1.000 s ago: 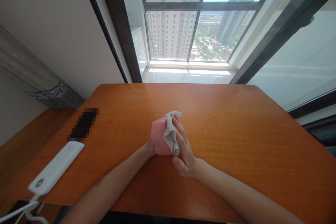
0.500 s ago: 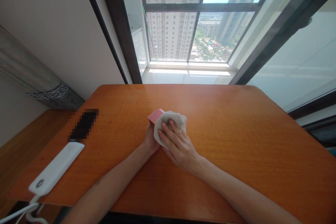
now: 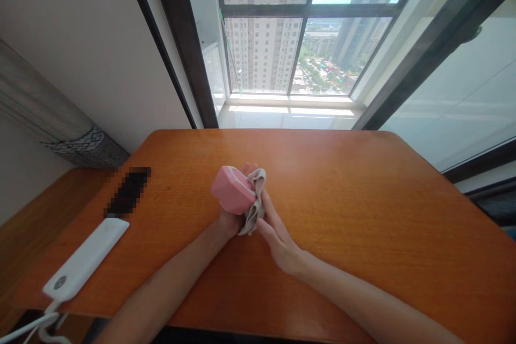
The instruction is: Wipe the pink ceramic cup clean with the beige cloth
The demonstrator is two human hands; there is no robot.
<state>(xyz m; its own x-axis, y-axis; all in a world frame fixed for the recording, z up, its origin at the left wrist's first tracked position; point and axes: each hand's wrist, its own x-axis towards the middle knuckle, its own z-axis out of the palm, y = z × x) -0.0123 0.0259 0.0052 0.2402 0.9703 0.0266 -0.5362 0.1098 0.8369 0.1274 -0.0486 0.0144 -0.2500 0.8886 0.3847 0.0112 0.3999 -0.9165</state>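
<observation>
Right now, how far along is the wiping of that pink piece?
Done: nothing visibly finished; cleanliness can't be judged from here. In hand: the left hand holds a rounded pink plastic object while the right hand presses a crumpled grey cloth against it. Left: its hidden underside is unknown.

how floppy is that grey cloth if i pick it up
The grey cloth is likely very floppy: it hangs in soft creases beside the pink object. It probably weighs little, as the thin folds suggest, and the right hand rests against it with straight fingers. Bunched like this, it seems unlikely to roll.
</observation>
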